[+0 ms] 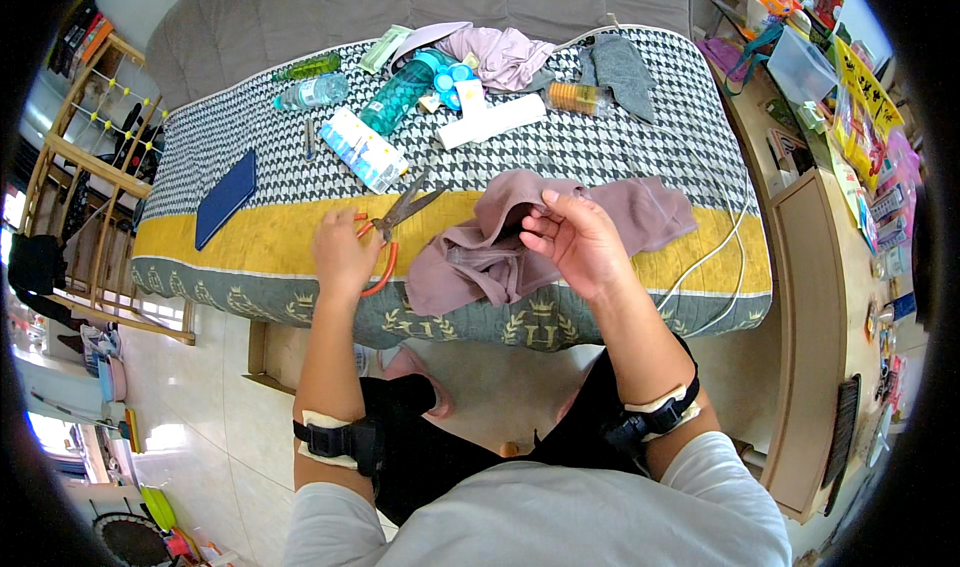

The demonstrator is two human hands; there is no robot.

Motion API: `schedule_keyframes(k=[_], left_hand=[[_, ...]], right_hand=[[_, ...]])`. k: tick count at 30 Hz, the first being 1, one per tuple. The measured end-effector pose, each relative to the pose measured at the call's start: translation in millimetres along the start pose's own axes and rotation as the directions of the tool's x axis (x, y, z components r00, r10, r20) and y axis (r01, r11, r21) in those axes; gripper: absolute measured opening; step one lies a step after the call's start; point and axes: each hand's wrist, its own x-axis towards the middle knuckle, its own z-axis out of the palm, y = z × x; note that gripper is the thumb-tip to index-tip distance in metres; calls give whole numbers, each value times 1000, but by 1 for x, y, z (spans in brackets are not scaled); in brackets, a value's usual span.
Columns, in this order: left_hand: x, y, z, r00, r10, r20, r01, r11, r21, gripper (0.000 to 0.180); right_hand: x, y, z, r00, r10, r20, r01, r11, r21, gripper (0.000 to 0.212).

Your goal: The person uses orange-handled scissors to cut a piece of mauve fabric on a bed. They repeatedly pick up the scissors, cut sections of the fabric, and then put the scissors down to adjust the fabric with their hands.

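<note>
My left hand grips one loop of the orange-handled scissors at the left side of the bed. The scissors' blades stand apart and point to the upper right; the other loop hangs free beside the hand. In front of me lies a crumpled mauve piece of clothing, partly raised with a dark fold opening in it. The thumb and curled fingers of my right hand close on the raised edge of this cloth. Exactly what lies between those fingertips is hard to make out.
Behind are a white-blue packet, a teal bottle, a clear bottle, a white roll, a jar and grey cloth. A dark blue notebook lies left. A white cable crosses the bed's right side.
</note>
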Motion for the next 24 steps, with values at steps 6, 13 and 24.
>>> schedule_keyframes(k=[6,13,24], left_hand=[[-11,125,-22,955,238,-177,-293,659,-692,28],[-12,131,-14,950,251,-187,-311,683,-661,10],[-15,133,-16,851,426,-308,-526,697,-488,10]], right_hand=[[-2,5,1,999,29,-16,-30,995,-92,13],[-7,6,6,1000,14,-24,-15,998,-53,10],[1,10,-4,984,-152,92,157,986,-51,9]])
